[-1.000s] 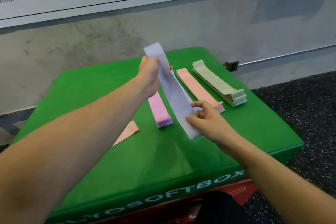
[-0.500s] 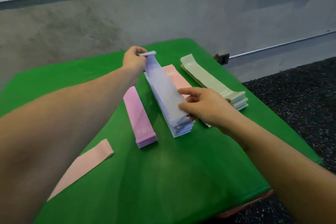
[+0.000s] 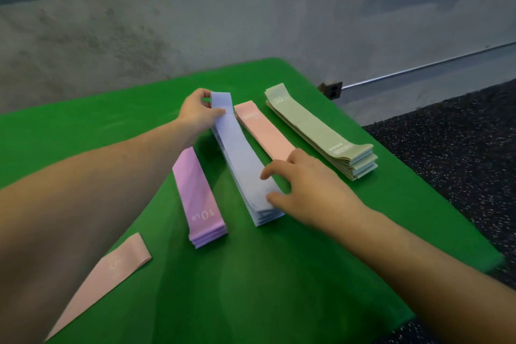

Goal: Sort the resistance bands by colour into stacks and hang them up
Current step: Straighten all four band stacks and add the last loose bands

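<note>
Four stacks of bands lie side by side on the green soft box (image 3: 251, 274): purple-pink (image 3: 198, 195), lavender-blue (image 3: 240, 156), salmon-pink (image 3: 262, 128) and pale green (image 3: 315, 128). My left hand (image 3: 196, 113) pinches the far end of the top lavender-blue band, which lies along its stack. My right hand (image 3: 301, 187) rests on the near end of that same band, fingers spread and lightly bent. A single loose light-pink band (image 3: 111, 276) lies at the near left, partly behind my left forearm.
A grey concrete wall stands behind the box, with a small dark bracket (image 3: 332, 90) and a metal rail (image 3: 427, 67) at its right. Dark speckled rubber floor (image 3: 458, 148) lies to the right of the box.
The lavender-blue band, held up in the air a second ago, has come down flat onto its stack. Both hands lowered with it, and the view has tilted down.
</note>
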`<state>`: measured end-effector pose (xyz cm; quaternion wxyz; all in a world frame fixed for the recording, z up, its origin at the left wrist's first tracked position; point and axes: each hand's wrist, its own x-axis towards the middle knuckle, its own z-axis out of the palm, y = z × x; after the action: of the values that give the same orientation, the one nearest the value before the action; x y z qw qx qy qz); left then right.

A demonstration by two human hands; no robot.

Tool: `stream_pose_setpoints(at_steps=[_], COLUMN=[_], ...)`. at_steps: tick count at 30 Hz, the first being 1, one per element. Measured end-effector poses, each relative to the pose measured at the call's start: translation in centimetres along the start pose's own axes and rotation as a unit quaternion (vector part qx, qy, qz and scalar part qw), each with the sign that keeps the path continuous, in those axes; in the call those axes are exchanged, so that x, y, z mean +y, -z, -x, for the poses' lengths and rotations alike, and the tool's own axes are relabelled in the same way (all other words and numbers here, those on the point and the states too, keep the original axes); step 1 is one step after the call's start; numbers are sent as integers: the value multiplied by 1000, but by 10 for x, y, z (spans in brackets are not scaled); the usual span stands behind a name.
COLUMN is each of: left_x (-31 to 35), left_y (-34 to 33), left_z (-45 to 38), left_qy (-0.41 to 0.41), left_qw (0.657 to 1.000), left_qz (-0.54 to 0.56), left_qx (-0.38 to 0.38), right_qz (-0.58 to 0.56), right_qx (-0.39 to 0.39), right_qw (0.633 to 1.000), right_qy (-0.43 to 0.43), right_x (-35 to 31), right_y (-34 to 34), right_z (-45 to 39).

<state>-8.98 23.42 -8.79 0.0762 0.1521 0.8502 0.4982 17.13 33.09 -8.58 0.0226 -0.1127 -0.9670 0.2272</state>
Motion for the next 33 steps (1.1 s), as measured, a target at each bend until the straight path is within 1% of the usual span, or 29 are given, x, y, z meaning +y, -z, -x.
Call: stream_pose_setpoints(at_steps=[2, 4, 6, 9, 13, 18, 20, 23, 27, 31, 33], left_x=[-4, -9, -12, -14, -15, -9, -4, 5, 10, -5, -19], left_y=[1, 1, 0, 0, -3, -6, -1, 12, 32, 60, 80], left_z=[-2, -3, -2, -8, -13, -7, 1, 19, 62, 118, 147], left_qy=[-5, -15, -34, -44, -36, -31, -47, -93, -147, -192, -202], left_qw=[1000, 999, 994, 983, 972, 961, 958, 954, 956, 957, 957], left_qz=[-19, -46, -104, -176, -232, -276, -282, -284, -252, -218, -209], left_qx=[8, 7, 6, 18, -3, 4, -8, -25, -13, -6, -1], right_qz=[13, 28, 21, 3, 18, 10, 6, 2, -6, -34, -62], right_qx=[14, -6, -28, -17, 1, 13, 35, 64, 76, 82, 83], right_qw=[999, 998, 997, 998, 996, 995, 994, 992, 989, 983, 980], right_qy=[40, 64, 62, 65, 87, 99, 100, 108, 128, 159, 168], right_x=[0, 0, 1, 3, 1, 3, 2, -5, -27, -60, -76], right_y=[-2, -3, -4, -6, -9, -11, -11, -5, 2, -7, -14], right_z=[1, 1, 2, 4, 5, 6, 8, 12, 19, 33, 42])
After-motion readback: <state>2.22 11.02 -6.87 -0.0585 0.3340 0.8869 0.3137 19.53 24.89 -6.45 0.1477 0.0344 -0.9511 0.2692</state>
